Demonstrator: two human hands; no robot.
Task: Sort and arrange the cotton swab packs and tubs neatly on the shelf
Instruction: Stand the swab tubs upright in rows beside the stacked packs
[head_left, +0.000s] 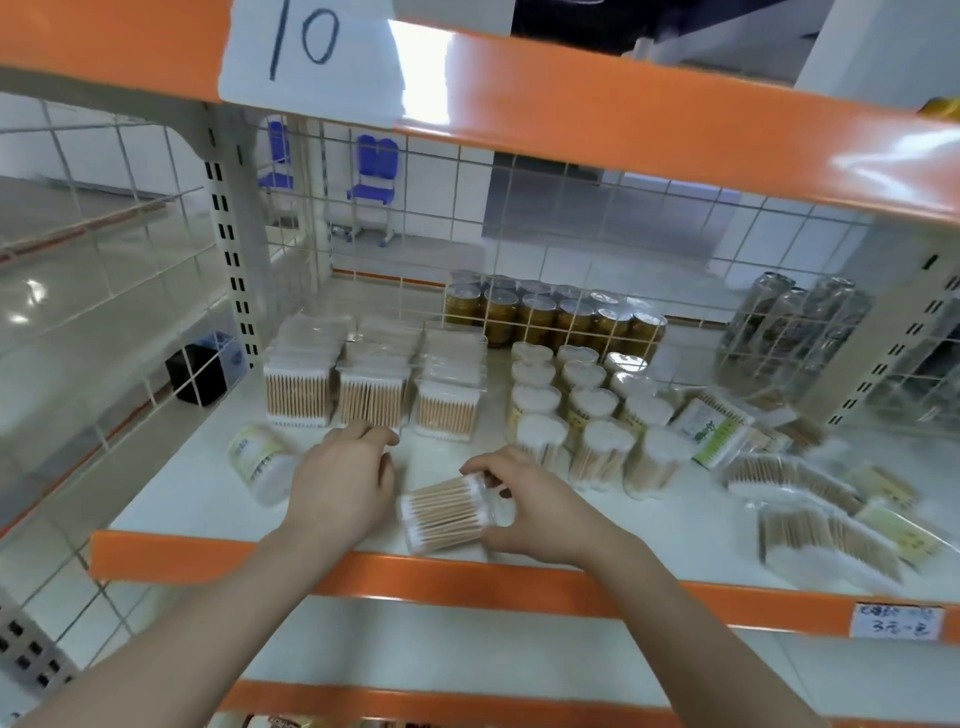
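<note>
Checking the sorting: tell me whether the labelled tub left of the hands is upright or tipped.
Tipped. The labelled tub lies on its side on the shelf, its label facing up.

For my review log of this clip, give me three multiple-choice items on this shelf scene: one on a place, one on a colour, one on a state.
1. Where does the tipped tub lie?
A. left of the left hand
B. behind the tins
C. on the shelf above

2. What colour is the shelf edge?
A. blue
B. orange
C. green

3. What is the right hand doing?
A. hanging idle
B. pressing flat on the paper sign
C. gripping a swab pack

Answers:
1 A: it lies on its side beside the left hand.
2 B: the front strip is orange.
3 C: its fingers curl round the swab pack lying near the front edge.
</note>
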